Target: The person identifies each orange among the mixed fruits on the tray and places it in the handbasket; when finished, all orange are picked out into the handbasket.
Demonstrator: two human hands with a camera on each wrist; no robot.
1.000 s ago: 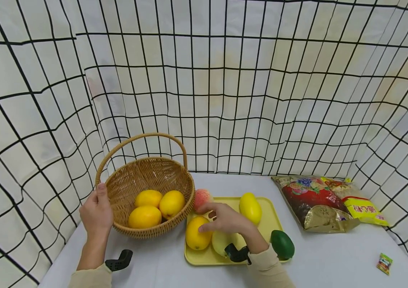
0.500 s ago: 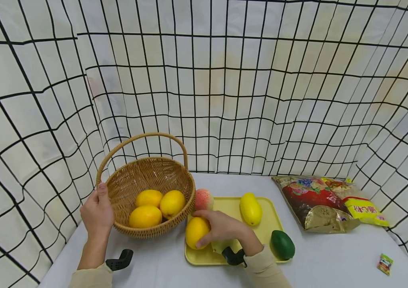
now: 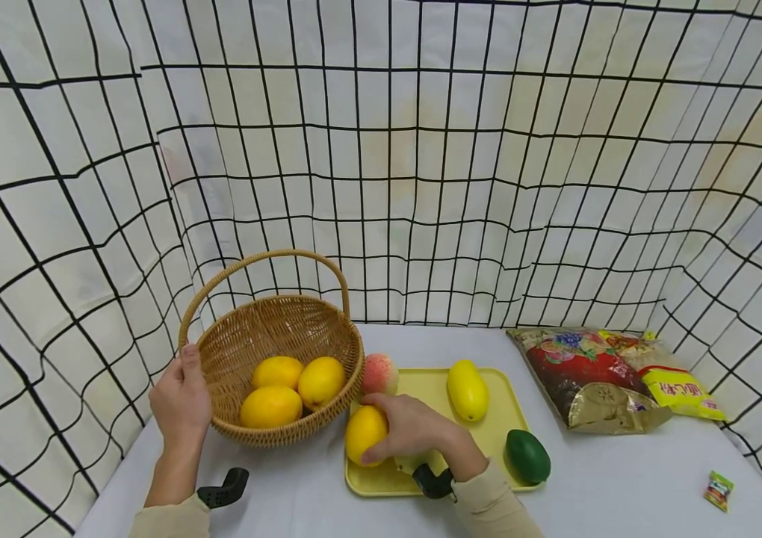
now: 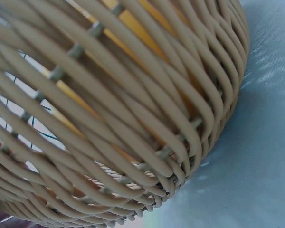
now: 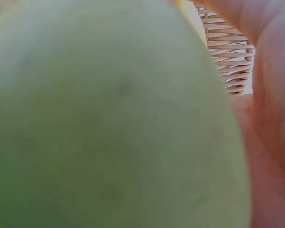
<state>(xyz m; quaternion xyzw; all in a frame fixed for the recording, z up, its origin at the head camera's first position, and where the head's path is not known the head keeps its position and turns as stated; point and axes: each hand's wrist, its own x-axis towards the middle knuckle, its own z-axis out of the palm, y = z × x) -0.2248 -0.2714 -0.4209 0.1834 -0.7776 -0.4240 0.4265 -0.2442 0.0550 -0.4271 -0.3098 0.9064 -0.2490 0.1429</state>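
My left hand (image 3: 182, 400) holds the left side of a wicker basket (image 3: 260, 317) where the handle meets the rim. The basket tilts toward me, with three lemons (image 3: 270, 406) inside; its weave (image 4: 133, 109) fills most of the left wrist view. On a yellow tray (image 3: 428, 381), my right hand (image 3: 414, 426) grips another lemon (image 3: 364, 435) between thumb and fingers. Beneath that wrist lies a pale green fruit (image 5: 118, 118), mostly hidden in the head view and large in the right wrist view.
A peach (image 3: 379, 373) sits by the tray's back left corner. Toward the right of the tray are a yellow mango-like fruit (image 3: 468, 391) and a dark green fruit (image 3: 527, 456). Food bags (image 3: 596, 381) and a small packet (image 3: 718, 490) lie farther right. Black netting surrounds the table.
My right hand has come down over the lemon on the tray and closed its thumb and fingers round it. The left hand and basket stay in place.
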